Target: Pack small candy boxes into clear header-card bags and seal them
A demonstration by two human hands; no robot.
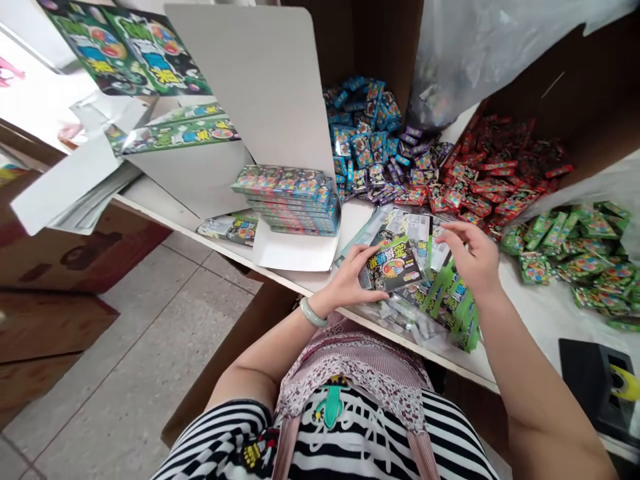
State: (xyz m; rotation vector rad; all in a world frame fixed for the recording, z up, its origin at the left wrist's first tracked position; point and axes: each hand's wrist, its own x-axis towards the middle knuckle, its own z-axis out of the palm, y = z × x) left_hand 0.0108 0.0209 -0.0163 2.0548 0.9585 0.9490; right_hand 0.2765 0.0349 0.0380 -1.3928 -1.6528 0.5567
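My left hand [357, 275] is closed around a flat printed packet [395, 265], black with yellow-green lettering, held tilted above the table edge. To its right, my right hand [473, 257] has bent fingers with a small gap between thumb and fingertips; nothing shows between them. Beneath both hands lie flat clear bags [410, 327] and several black and green printed packets [450, 297]. Left of my left hand, a stack of printed packets [290, 197] stands in an open white carton [270, 87] with its flap raised.
Small blue packets [365, 143], purple packets [385, 180], red packets [493, 177] and green packets [593, 250] lie heaped behind and to the right. A black tape dispenser [595, 380] stands at the right. Brown cartons [55, 327] are on the floor at left.
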